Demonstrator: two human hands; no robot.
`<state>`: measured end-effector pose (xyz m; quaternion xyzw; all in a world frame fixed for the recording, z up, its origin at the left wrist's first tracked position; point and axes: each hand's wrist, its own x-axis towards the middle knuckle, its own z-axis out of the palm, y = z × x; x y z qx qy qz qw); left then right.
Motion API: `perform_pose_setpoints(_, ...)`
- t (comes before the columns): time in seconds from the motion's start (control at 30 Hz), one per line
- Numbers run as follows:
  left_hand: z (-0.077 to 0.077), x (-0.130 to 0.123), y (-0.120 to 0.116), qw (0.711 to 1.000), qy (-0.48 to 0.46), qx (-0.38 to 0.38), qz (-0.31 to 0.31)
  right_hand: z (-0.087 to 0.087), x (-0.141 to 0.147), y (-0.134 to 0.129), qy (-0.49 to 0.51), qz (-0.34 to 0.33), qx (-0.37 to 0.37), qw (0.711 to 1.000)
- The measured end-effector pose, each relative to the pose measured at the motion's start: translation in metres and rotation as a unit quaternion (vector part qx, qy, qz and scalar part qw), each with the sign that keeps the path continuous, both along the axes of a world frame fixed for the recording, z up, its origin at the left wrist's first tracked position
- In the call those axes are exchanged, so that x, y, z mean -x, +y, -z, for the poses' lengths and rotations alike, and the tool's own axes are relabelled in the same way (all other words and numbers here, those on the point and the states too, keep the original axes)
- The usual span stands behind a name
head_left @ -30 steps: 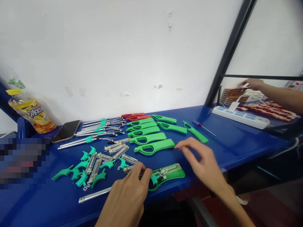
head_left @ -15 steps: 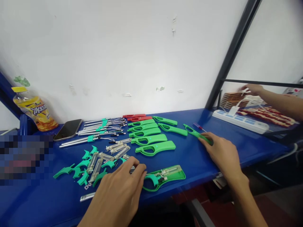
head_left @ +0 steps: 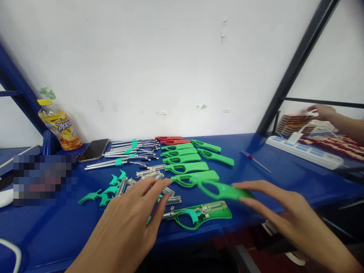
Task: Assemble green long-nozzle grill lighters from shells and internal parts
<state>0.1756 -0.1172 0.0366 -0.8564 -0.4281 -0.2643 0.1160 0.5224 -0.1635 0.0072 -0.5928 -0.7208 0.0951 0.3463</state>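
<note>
My right hand point(head_left: 284, 206) pinches a green lighter casing half point(head_left: 224, 191), slightly blurred, above the table. Just below it, another green casing half point(head_left: 227, 214) lies open side up near the table's front edge. Inside sit a clear fuel tank point(head_left: 213, 206), a teal trigger point(head_left: 193, 216) and wires, with a metal tube point(head_left: 167, 215) sticking out to the left. My left hand point(head_left: 125, 216) hovers by that tube, thumb and fingers apart, nothing visible between them. Teal triggers point(head_left: 91, 196) and clear tanks point(head_left: 122, 186) lie partly hidden behind it.
Green casings point(head_left: 187, 167) and red ones point(head_left: 170, 138) lie in rows, left of a screwdriver point(head_left: 257, 162). Metal tubes point(head_left: 105, 163), a phone point(head_left: 93, 150) and a bottle point(head_left: 61, 127) are left. Rightward, a power strip point(head_left: 307, 151) lies near another person's hand point(head_left: 322, 112).
My right hand has lifted the green casing half and brought it left, over the filled half. My left hand's fingers have spread from a pinch near the tube. The view has shifted left.
</note>
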Motion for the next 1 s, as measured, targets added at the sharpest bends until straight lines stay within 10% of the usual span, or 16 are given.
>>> perform_pose_setpoints(0.27,0.007,0.002,0.002,0.992,0.041,0.107,0.061,0.011,0.034,0.009,-0.023,-0.154,0.053,0.986)
perform_pose_setpoints(0.57,0.01,0.0,0.004,0.959,0.125,0.24,0.088,0.02,0.034,0.012,-0.042,-0.16,0.042,0.985)
perform_pose_setpoints(1.0,0.012,-0.004,0.004,0.958,0.144,0.232,0.084,0.022,0.034,0.013,-0.073,-0.153,0.026,0.985)
